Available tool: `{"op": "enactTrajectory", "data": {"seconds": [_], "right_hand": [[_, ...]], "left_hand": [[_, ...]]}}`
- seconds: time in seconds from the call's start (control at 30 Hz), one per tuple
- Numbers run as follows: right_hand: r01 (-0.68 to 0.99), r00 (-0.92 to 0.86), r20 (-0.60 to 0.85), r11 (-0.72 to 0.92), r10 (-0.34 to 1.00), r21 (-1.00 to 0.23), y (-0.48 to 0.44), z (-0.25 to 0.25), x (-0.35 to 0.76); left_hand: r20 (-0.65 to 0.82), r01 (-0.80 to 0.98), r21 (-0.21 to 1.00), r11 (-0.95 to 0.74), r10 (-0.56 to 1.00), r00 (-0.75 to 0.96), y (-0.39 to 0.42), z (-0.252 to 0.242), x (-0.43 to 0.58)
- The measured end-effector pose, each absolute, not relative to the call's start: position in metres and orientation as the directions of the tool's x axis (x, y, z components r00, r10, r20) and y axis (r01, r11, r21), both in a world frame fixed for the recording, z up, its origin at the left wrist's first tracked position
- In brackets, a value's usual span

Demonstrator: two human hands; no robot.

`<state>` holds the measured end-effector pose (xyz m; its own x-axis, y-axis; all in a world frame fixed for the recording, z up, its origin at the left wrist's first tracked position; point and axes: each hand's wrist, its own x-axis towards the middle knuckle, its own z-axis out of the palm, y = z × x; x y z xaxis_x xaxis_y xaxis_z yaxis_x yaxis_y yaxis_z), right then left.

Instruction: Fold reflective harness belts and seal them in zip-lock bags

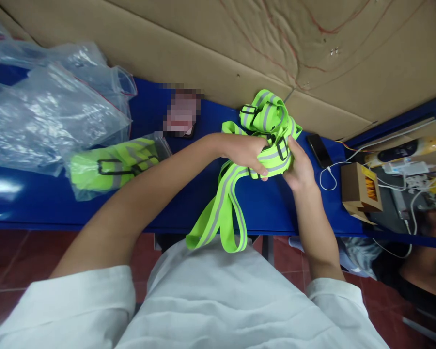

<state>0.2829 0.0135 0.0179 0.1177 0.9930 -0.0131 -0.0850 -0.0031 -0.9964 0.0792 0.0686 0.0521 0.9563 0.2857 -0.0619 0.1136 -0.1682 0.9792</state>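
A neon-yellow reflective strap harness [225, 189] with grey stripes and black buckles is bunched over the blue table. My left hand [247, 152] is closed on its folded bands from the left, thumb lying along the strap. From the right, my right hand [300, 162] grips the same bundle near a black buckle; its fingertips are partly hidden behind the straps. Two loops dangle past the table's front edge toward my shirt. More of the harness is heaped just beyond my hands. Left of my forearm lies a packed harness [119, 165] in a clear bag.
Clear plastic bags [54, 111] are piled at the left of the blue table [269, 208]. A pixelated phone-like item [181, 114] lies behind my left arm. On the right are a black phone [319, 150] on a white cable, an open cardboard box [359, 189] and another person's arm [428, 261].
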Motion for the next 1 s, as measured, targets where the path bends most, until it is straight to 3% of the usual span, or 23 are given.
{"op": "enactTrajectory", "data": {"seconds": [0.07, 0.2, 0.3, 0.43, 0.53, 0.6, 0.8, 1.0], "right_hand": [[-0.022, 0.116, 0.014, 0.017, 0.993, -1.0, 0.015, 0.016, 0.284], [0.132, 0.213, 0.233, 0.208, 0.949, -0.969, 0.014, 0.015, 0.284], [0.251, 0.173, 0.343, 0.295, 0.923, -0.922, 0.011, 0.018, 0.286], [0.366, 0.033, 0.305, 0.272, 0.952, -0.89, 0.007, 0.023, 0.29], [0.462, -0.176, 0.276, 0.327, 0.945, -0.824, 0.002, 0.03, 0.291], [0.526, -0.298, 0.251, 0.378, 0.921, -0.762, -0.001, 0.033, 0.289], [0.529, -0.193, 0.233, 0.301, 0.953, -0.793, -0.005, 0.035, 0.28], [0.475, -0.197, 0.22, 0.29, 0.955, -0.831, -0.001, 0.03, 0.279]], "left_hand": [[-0.037, 0.08, 0.987, -0.141, 0.283, 0.958, 0.067, 0.05, 0.082], [-0.002, 0.04, 0.994, -0.105, 0.337, 0.941, 0.06, 0.052, 0.088], [-0.005, 0.04, 0.994, -0.099, 0.33, 0.944, 0.055, 0.057, 0.089], [0.006, 0.036, 0.993, -0.111, 0.355, 0.935, 0.056, 0.056, 0.088], [0.035, 0.044, 0.984, -0.171, 0.429, 0.903, 0.062, 0.047, 0.089], [0.04, 0.037, 0.982, -0.186, 0.391, 0.919, 0.065, 0.042, 0.09], [-0.031, 0.091, 0.986, -0.138, 0.392, 0.92, 0.066, 0.044, 0.088], [-0.094, 0.113, 0.993, -0.027, 0.387, 0.917, 0.067, 0.041, 0.088]]}}
